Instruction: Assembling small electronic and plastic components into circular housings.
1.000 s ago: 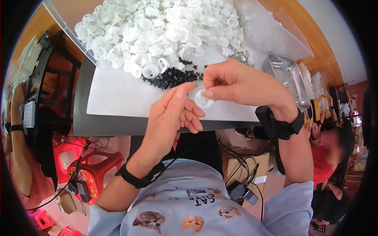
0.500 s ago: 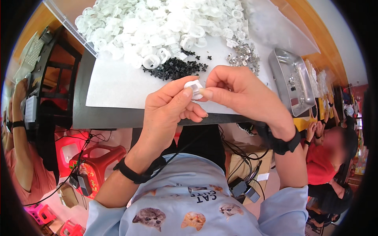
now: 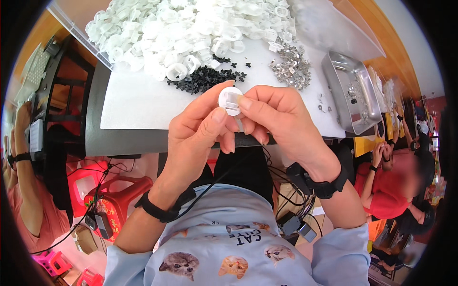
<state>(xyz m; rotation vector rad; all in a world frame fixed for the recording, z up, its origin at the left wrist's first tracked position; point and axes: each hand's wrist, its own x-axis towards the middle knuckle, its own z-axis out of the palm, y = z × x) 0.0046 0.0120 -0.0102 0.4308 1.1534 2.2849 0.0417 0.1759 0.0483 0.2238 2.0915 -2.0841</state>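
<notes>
Between my two hands, above the table's front edge, is a round white plastic part with a rectangular recess in its face. My left hand pinches it by its left and lower rim. My right hand grips its right side, the thumb pressed on its face. Just beyond my fingers lies a heap of small black cross-shaped pieces. Farther back spreads a large pile of white plastic parts. Small metal clips lie in a heap to the right.
A metal tray holding some small pieces stands at the right. White sheeting covers the dark table. Red stools and cables are below left; a cardboard box is below right. Other people sit at both sides.
The white part has turned so its round face shows towards me. My right hand has come in closer and lower, its fingers now round the part's right side.
</notes>
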